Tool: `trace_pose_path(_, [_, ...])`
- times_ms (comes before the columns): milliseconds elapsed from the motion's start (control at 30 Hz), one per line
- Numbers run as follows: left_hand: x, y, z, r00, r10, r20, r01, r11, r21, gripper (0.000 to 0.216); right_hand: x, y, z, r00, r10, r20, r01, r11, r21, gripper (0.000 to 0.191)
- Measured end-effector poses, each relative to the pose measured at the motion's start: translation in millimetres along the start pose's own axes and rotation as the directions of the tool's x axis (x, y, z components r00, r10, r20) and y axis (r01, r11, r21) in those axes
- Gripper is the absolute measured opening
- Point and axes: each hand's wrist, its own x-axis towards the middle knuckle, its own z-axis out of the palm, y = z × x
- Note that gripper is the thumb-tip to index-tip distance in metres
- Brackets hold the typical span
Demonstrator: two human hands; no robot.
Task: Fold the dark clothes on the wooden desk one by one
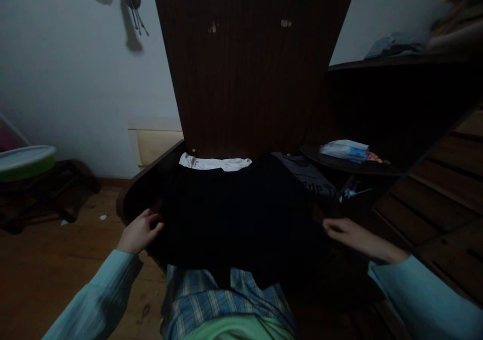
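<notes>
A black shirt (234,214) lies spread in front of me, too dark for its folds to show. My left hand (141,230) is closed on its left side, with thumb and fingers curled together at the cloth. On the opposite side my right hand (349,235) pinches the shirt's right edge, its fingertips partly lost in shadow. Past the shirt's top edge a white cloth (215,163) shows, and a grey garment with dark lettering (302,171) sticks out at its upper right.
A tall dark wooden panel (249,68) rises behind the shirt. Right of it, a shelf (313,156) bears a blue-and-white packet (345,150). A curved wooden side (151,171) stands at left. A green-rimmed tub (28,164) sits on a dark stand (53,191).
</notes>
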Motion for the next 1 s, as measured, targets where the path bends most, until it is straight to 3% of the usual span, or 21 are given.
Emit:
trace_pose_path(67, [7.0,4.8,0.6,0.996,0.071,-0.052,-0.071,0.997,0.012,0.03,-5.4,6.7,0.9,0.999,0.032,0.025,-0.03,0.997,-0.074,0.024])
trace_pose_path(167, [26.2,25.4,7.5,0.977,0.195,-0.082,-0.199,0.979,-0.053,0.032,0.7,-4.7,4.6,0.994,0.035,-0.106,-0.045,0.994,-0.097,0.027])
trace_pose_path(267, [44.9,56.0,22.5,0.948,0.319,-0.012,-0.318,0.939,-0.128,0.037,19.8,-33.4,17.3,0.991,-0.045,-0.123,0.029,0.991,-0.128,0.027])
trace_pose_path(400, [53.8,85.0,50.4,0.936,0.346,0.072,-0.34,0.937,-0.08,0.055,49.6,-65.4,48.7,0.992,-0.098,-0.085,0.075,0.97,-0.233,0.019])
trace_pose_path(500, [49.3,86.0,67.5,0.945,0.311,0.106,-0.31,0.95,-0.025,0.06,66.0,-72.0,70.4,0.993,-0.107,-0.05,0.08,0.925,-0.371,0.016])
trace_pose_path(633, [41.8,75.2,76.9,0.947,0.318,0.051,-0.317,0.948,-0.012,0.058,76.3,-70.3,84.0,0.999,-0.043,-0.013,0.032,0.893,-0.448,0.012])
trace_pose_path(833, [41.2,70.5,79.0,0.949,0.313,0.03,-0.312,0.95,-0.01,0.059,84.3,-69.8,83.2,0.989,0.018,-0.146,-0.098,0.822,-0.56,0.03])
trace_pose_path(1000, [42.1,67.0,83.7,0.948,0.319,0.0,-0.319,0.948,-0.018,0.056,100.3,-76.3,77.1,0.994,0.009,-0.107,-0.076,0.77,-0.633,0.026])
